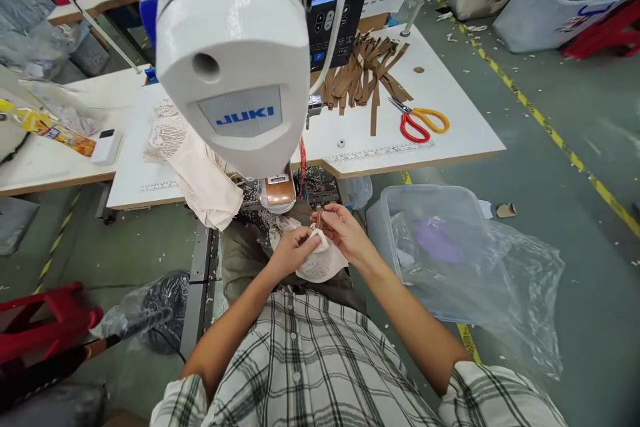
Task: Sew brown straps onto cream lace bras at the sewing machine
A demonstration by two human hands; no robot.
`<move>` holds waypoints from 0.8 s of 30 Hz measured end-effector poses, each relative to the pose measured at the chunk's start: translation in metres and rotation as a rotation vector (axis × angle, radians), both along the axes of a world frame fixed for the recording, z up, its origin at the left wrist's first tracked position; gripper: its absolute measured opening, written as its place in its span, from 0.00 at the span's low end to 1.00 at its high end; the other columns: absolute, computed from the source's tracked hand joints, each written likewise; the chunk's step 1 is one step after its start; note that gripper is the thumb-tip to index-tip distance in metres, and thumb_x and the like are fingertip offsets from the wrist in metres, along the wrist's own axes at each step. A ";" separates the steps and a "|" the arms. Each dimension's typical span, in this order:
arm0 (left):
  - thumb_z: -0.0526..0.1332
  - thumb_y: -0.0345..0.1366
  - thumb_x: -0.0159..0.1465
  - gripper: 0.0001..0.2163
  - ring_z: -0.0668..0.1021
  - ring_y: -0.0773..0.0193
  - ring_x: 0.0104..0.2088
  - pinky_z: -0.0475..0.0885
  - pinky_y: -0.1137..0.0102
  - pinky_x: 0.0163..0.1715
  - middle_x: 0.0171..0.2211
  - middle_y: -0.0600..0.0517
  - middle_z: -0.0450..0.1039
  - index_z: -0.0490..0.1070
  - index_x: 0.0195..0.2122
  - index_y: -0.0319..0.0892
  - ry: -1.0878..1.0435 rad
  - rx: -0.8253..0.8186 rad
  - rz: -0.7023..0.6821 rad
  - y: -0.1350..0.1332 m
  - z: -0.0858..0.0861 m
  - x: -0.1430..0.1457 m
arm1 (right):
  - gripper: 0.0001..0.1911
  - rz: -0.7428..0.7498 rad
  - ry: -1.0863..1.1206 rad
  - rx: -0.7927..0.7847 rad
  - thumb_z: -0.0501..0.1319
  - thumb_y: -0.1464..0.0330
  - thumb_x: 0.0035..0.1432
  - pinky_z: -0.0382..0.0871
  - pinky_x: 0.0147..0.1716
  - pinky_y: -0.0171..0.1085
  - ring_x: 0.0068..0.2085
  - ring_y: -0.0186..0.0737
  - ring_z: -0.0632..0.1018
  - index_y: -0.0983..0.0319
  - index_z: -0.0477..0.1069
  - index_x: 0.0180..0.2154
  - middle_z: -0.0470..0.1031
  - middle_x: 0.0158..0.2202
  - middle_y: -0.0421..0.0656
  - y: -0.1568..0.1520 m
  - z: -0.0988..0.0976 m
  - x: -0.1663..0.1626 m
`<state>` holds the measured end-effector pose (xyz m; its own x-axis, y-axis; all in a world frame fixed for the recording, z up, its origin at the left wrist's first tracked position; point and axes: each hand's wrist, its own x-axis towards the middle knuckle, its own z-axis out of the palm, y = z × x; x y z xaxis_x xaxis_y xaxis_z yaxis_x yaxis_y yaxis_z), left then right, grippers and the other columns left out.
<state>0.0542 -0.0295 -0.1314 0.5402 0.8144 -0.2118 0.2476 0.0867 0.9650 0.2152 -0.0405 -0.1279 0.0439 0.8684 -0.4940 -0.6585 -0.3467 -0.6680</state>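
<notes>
Head view: lace [320, 270] held below machine [235, 60].
Hands: left hand [293, 250], right hand [346, 232], both pinched on lace.
Progress: likely not yet fed in.

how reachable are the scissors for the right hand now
Probably yes: the scissors lie uncovered near the front edge of the table, ahead and right of the right hand, nothing between. That hand is pinching the lace piece, though.

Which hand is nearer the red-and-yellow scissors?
Right. The right hand is down-left of the scissors; the left hand is farther left, both holding the lace piece.
</notes>
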 end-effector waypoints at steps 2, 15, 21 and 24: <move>0.58 0.49 0.65 0.16 0.69 0.68 0.30 0.65 0.73 0.32 0.29 0.54 0.69 0.71 0.34 0.39 -0.006 -0.014 0.024 -0.001 0.008 -0.001 | 0.25 0.073 0.037 -0.018 0.76 0.58 0.43 0.73 0.38 0.31 0.39 0.33 0.80 0.57 0.67 0.38 0.81 0.37 0.37 -0.004 -0.001 0.002; 0.58 0.41 0.66 0.13 0.64 0.70 0.27 0.58 0.73 0.28 0.24 0.57 0.62 0.69 0.28 0.40 0.138 0.074 -0.043 -0.013 0.054 -0.017 | 0.27 0.436 0.058 -0.182 0.74 0.46 0.38 0.67 0.26 0.34 0.27 0.36 0.73 0.59 0.71 0.28 0.74 0.25 0.39 -0.019 -0.013 -0.013; 0.59 0.44 0.65 0.12 0.67 0.68 0.26 0.58 0.72 0.28 0.24 0.57 0.66 0.69 0.30 0.42 0.450 0.193 0.128 -0.020 0.052 -0.021 | 0.17 0.173 -0.471 0.150 0.66 0.51 0.55 0.66 0.31 0.35 0.30 0.35 0.71 0.59 0.72 0.30 0.73 0.27 0.38 -0.029 -0.007 -0.020; 0.57 0.45 0.66 0.13 0.71 0.66 0.26 0.60 0.72 0.29 0.25 0.54 0.72 0.72 0.32 0.43 0.546 0.219 0.191 -0.022 0.044 -0.021 | 0.11 0.121 -0.956 0.464 0.62 0.58 0.62 0.69 0.38 0.40 0.37 0.41 0.77 0.57 0.78 0.35 0.79 0.35 0.43 -0.036 -0.001 -0.020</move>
